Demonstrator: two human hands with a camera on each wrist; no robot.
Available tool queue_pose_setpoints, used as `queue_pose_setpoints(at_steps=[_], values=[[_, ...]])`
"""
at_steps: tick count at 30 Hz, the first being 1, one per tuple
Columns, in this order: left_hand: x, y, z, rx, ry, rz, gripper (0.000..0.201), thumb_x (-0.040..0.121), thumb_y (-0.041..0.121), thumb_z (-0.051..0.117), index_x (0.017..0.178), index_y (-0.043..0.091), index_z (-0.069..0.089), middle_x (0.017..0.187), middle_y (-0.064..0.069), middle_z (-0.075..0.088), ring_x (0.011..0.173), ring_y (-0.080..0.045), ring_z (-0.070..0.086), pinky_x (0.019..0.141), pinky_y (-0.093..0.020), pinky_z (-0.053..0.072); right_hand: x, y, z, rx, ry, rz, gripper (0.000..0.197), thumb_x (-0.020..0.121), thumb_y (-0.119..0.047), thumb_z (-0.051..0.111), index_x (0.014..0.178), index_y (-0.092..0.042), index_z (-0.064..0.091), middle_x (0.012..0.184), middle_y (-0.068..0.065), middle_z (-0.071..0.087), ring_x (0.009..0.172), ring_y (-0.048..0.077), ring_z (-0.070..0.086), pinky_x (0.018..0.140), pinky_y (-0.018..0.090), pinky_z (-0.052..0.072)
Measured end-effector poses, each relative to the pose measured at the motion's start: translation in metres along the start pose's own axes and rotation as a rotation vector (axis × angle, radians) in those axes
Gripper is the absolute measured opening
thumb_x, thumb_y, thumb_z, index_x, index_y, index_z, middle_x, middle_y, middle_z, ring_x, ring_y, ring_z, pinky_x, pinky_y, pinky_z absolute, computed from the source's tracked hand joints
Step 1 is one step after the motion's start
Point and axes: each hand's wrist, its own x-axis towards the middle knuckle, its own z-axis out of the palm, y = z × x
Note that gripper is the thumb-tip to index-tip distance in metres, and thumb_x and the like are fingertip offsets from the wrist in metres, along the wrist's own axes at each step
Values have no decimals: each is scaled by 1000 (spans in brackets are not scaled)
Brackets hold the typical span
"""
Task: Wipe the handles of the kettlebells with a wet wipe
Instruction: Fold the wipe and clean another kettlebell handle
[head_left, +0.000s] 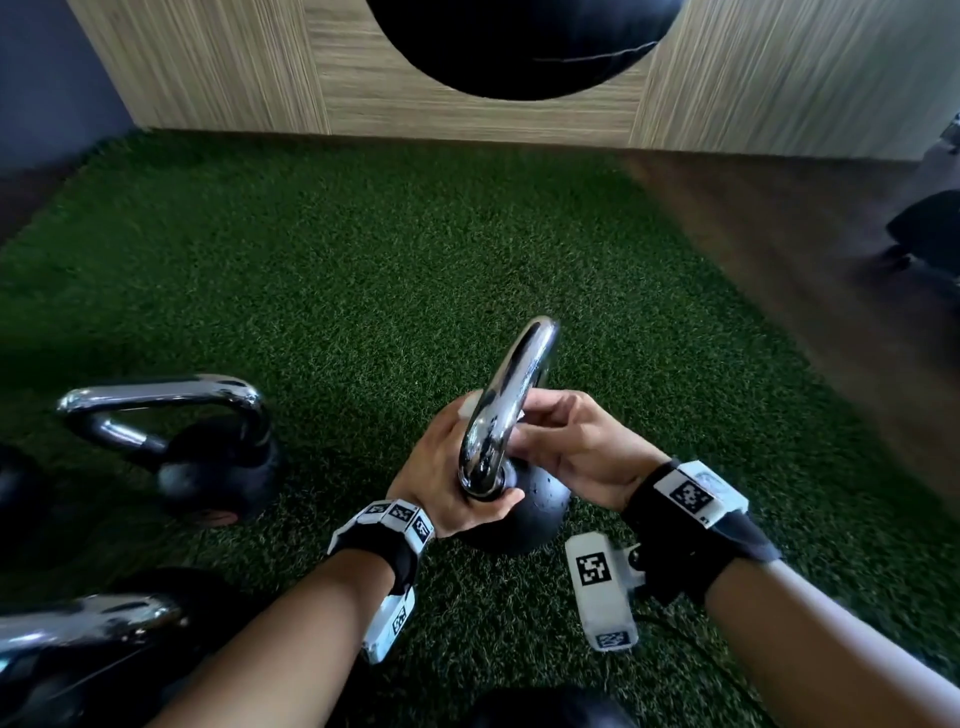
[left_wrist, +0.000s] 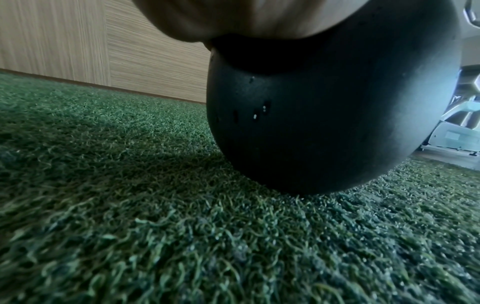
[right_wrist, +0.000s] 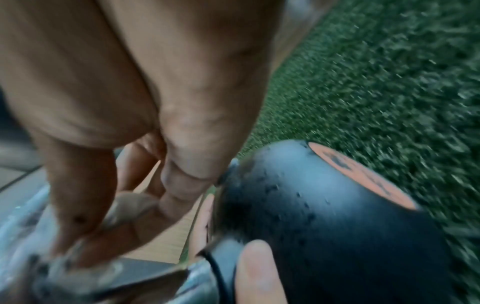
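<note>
Black kettlebell (head_left: 524, 512); chrome handle (head_left: 511, 395); green turf (head_left: 363, 260)
</note>
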Motion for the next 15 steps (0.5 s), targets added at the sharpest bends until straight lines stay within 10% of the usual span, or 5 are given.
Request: queue_pose_setpoints(at_steps=[9,15], values=[[1,0,3,-15,33,27,85,64,56,74,134,48,28,134,-17,62,126,-37,60,110,-55,46,12,18,9,309,183,-191,24,73,4,74,96,-2,72,98,17,75,85,24,75,81,34,63],[-1,-11,7,-35,71,58,91,63,54,76,138,48,24,136,2,51,129,-28,58,113,-31,40,24,16,14,108,474,-405,32,61,-2,90,72,-20,67,82,10,77,75,22,76,66,32,62]])
